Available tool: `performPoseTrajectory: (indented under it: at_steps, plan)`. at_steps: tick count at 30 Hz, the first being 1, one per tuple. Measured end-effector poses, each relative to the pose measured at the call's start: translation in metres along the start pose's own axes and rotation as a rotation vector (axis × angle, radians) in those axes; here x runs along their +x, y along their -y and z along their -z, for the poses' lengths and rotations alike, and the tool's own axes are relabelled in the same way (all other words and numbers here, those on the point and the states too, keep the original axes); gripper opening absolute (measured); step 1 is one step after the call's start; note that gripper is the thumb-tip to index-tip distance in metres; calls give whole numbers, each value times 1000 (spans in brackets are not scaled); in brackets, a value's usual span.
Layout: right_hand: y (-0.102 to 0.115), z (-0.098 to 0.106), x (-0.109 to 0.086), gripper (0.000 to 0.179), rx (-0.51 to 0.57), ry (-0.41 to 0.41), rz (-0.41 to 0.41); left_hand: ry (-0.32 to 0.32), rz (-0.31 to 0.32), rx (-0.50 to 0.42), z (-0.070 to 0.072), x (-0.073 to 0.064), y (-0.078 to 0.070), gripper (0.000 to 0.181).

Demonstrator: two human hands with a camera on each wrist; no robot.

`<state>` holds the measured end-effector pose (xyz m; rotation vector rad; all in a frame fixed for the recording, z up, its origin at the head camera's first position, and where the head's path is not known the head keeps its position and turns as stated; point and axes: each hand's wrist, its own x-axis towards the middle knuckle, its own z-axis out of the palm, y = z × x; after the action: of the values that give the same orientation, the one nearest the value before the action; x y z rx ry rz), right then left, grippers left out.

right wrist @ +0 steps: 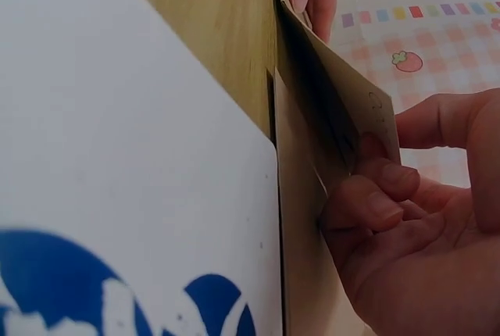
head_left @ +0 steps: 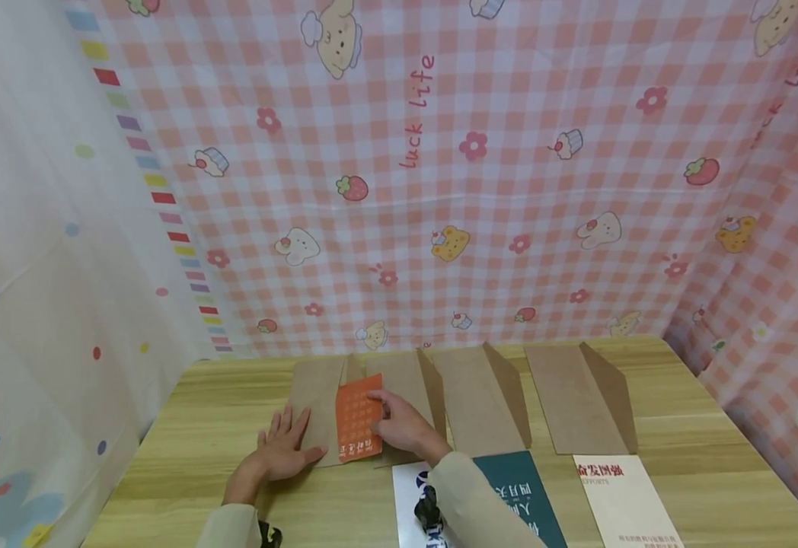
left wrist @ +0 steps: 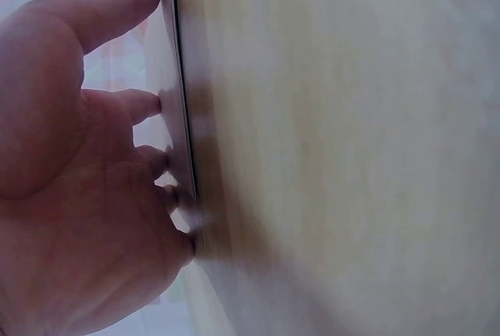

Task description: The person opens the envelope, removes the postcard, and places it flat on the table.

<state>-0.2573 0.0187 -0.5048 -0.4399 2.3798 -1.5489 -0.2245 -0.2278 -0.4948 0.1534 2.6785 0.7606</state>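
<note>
An orange card [head_left: 357, 417] with white print lies over the leftmost brown kraft envelope [head_left: 315, 402] on the wooden table [head_left: 180, 457]. My right hand [head_left: 399, 425] pinches the card's right edge, fingers curled around it; the right wrist view shows these fingers [right wrist: 375, 203] gripping the card and envelope edge. Flat on the envelope's left part rests my left hand [head_left: 285, 449], fingers spread and straight. In the left wrist view the fingertips [left wrist: 156, 105] press against the envelope's edge [left wrist: 181, 117].
Three more kraft envelopes [head_left: 481, 403] [head_left: 573, 407] with raised flaps lie in a row to the right. Near the front edge lie a white-and-blue card [head_left: 409, 495], a dark green card [head_left: 518, 495] and a cream card [head_left: 625, 502]. Checked cloth walls surround the table.
</note>
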Motion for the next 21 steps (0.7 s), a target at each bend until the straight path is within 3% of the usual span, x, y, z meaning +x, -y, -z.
performPoseTrajectory:
  at_steps: [7, 21]
  plan:
    - [-2, 0, -2, 59, 47, 16, -7, 1, 1, 5, -2, 1, 3, 85]
    - [-2, 2, -3, 58, 80, -26, -35, 2, 1, 1, -1, 0, 1, 85]
